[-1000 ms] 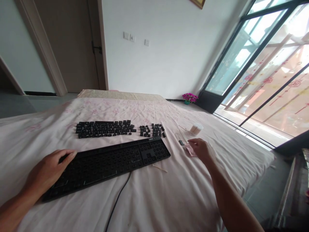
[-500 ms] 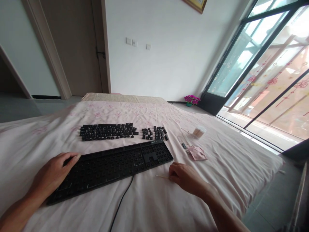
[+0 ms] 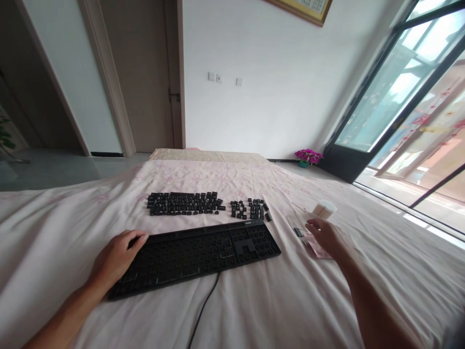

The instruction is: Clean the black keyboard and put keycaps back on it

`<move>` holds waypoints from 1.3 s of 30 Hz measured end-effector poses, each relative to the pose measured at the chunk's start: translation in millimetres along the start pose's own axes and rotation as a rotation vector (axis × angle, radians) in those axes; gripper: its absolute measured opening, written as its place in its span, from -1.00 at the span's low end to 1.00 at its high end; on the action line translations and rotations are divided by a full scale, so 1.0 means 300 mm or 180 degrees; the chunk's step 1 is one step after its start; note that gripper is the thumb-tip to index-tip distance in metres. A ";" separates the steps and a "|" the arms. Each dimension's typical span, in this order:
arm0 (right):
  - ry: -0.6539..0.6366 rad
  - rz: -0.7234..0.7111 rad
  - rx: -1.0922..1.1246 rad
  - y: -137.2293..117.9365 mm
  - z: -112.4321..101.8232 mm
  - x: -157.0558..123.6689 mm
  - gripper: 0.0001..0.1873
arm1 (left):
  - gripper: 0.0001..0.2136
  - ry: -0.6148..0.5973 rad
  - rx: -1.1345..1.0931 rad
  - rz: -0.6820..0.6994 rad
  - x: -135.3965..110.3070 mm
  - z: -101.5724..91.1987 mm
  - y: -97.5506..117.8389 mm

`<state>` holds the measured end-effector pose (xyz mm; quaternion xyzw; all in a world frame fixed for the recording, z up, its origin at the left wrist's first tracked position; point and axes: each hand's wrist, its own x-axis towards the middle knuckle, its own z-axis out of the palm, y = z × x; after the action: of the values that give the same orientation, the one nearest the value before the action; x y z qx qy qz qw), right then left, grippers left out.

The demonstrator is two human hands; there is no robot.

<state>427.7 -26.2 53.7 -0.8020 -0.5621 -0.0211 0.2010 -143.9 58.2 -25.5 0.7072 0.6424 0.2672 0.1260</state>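
Bed (image 3: 283, 305): a pale, flowered sheet is wrinkling over it.
Keyboard (image 3: 207, 252): it is lying aslant, loose keycaps (image 3: 183, 203) sitting just beyond its far edge.
Handling: probably light and stiff, it is offering its frame edges for grip; the exposed key seats are looking more delicate.
Left hand (image 3: 119, 254): partly closed, it is holding the far-left edge.
Right hand (image 3: 323, 233): fingers bunching above a pink cloth (image 3: 320, 249), near the swab tub (image 3: 324, 210); cannot tell whether anything is being pinched.
Room: sheet is stretching nearside, a cable (image 3: 205, 303) crossing it.
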 end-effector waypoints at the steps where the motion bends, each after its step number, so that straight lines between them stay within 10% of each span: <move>1: -0.0005 -0.0028 0.0028 -0.028 0.015 -0.001 -0.70 | -0.65 0.0009 -0.0014 0.0016 -0.001 -0.002 0.003; 10: -0.0517 -0.0707 -0.0056 -0.336 0.169 -0.110 -0.60 | -0.68 0.0070 -0.0098 -0.0015 -0.003 -0.004 0.013; 39: 0.0022 -0.0145 0.0177 -0.268 0.258 -0.104 -0.57 | -0.70 0.0111 -0.0575 -0.0100 0.032 0.018 0.031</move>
<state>328.1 -4.1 -1.4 -0.7830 -0.5799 -0.0128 0.2246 -132.9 67.2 -23.1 0.6780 0.6287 0.3344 0.1822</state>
